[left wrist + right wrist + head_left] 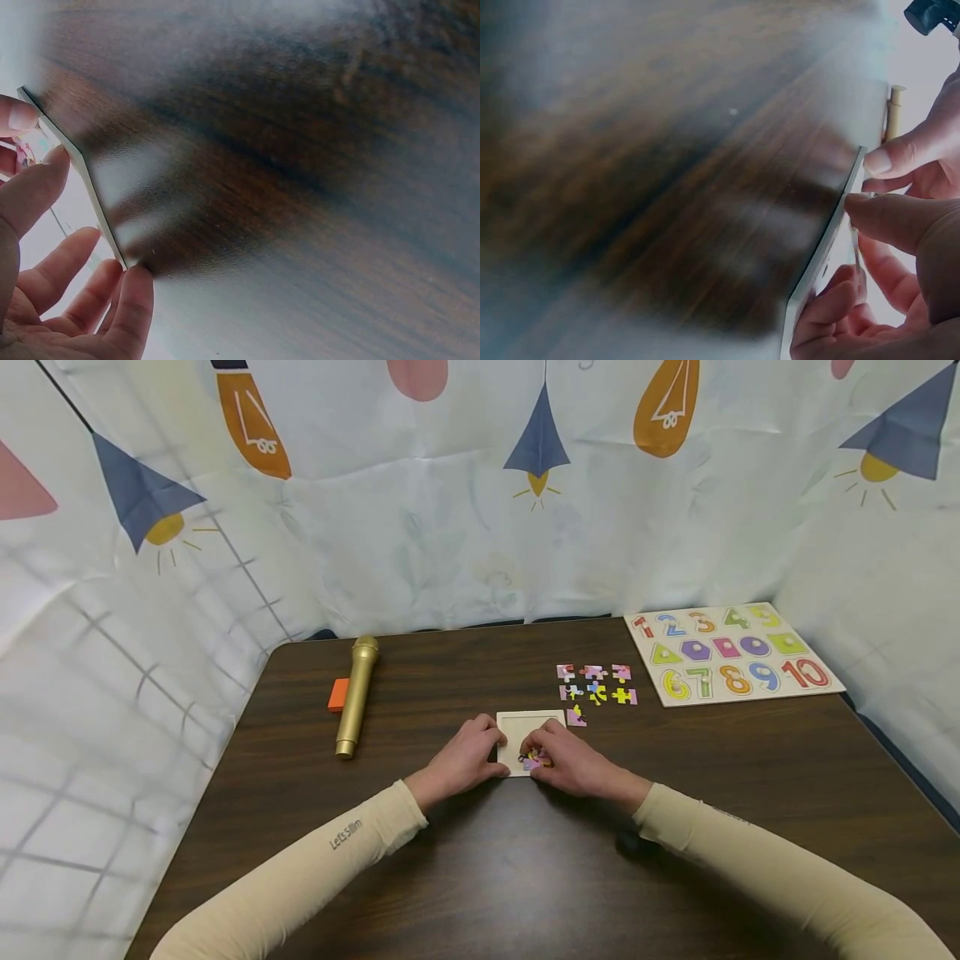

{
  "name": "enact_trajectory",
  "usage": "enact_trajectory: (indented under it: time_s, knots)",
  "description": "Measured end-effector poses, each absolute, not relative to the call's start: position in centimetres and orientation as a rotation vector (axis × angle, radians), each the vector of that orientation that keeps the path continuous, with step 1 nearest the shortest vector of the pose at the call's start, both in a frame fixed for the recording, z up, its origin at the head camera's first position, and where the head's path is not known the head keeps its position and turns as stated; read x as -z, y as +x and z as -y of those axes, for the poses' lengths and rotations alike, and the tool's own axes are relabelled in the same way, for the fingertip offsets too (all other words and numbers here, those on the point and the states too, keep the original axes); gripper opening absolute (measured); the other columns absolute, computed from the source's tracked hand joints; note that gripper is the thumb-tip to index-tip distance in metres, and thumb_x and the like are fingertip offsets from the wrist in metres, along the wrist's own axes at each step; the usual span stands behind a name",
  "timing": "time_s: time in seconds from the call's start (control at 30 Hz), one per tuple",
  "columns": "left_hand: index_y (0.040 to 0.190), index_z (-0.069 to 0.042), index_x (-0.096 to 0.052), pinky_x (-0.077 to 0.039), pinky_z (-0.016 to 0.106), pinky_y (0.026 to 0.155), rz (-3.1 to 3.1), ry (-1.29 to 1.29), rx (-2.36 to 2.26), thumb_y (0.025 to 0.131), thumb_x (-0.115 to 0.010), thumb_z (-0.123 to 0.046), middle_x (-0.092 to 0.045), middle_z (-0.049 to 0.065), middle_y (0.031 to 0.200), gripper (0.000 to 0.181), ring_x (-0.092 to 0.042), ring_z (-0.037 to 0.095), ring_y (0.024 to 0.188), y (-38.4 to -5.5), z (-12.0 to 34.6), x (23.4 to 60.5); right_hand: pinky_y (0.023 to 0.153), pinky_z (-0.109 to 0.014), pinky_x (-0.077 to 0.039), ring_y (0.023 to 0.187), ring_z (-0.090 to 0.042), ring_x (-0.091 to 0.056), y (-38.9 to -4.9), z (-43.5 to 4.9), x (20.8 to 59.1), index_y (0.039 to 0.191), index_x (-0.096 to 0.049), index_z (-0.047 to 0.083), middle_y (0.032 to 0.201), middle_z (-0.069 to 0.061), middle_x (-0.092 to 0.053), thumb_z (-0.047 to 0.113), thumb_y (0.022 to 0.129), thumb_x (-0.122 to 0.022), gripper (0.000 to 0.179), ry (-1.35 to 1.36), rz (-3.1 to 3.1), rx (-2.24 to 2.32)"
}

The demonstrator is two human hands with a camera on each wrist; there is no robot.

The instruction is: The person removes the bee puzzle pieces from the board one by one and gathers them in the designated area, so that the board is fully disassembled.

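Note:
A small pale square puzzle tray (517, 727) lies on the table in the head view. My left hand (474, 756) holds its left side, the thumb near the close corner and the fingers along the edge; the left wrist view shows these fingertips against the rim. My right hand (573, 762) is over the tray's near right part, fingers curled. A puzzle piece's thin edge (857, 251) shows among those fingers in the right wrist view, while the thumb touches the tray's rim. Pink and purple puzzle pieces (531, 763) lie in the tray, partly hidden by the right hand.
Several loose puzzle pieces (596, 685) lie in rows behind the tray to the right. Farther right is a number-and-shape board (731, 653). On the left, a gold microphone (357, 697) lies by an orange block (337, 695). A patterned curtain (450, 527) hangs behind the table (480, 877).

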State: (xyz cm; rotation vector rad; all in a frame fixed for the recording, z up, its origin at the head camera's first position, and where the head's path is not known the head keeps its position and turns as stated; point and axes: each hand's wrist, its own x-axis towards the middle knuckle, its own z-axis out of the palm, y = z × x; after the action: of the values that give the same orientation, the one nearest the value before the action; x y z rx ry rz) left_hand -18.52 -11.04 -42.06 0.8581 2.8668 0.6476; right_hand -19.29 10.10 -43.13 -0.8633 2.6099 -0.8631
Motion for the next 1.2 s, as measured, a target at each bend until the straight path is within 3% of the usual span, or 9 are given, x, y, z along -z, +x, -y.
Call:
enact_trajectory:
  time_s: [0.37, 1.2]
  knots:
    - [0.107, 0.003, -0.067, -0.045, 0.042, 0.087, -2.868, 0.871, -0.642, 0.080, -0.082, -0.022, -0.054, 0.015, 0.111, 0.040, -0.051, 0.031, 0.098, -18.60, 11.17, 42.34, 0.085, -0.036, -0.047, 0.093, -0.017, -0.052, -19.38, -10.49, 43.10, 0.113, -0.066, 0.007, 0.107, -0.004, -0.057, 0.012, 0.088, -0.073, 0.027, -0.917, -2.611, 0.848]
    - [0.106, 0.003, -0.067, -0.046, 0.041, 0.085, -2.891, 0.910, -0.643, 0.081, -0.082, -0.022, -0.054, 0.015, 0.109, 0.039, -0.051, 0.030, 0.095, -18.51, 11.32, 42.44, 0.084, -0.035, -0.048, 0.092, -0.015, -0.052, -19.35, -10.11, 43.21, 0.112, -0.066, 0.008, 0.104, -0.002, -0.058, 0.017, 0.087, -0.074, 0.028, -0.926, -2.665, 0.781]
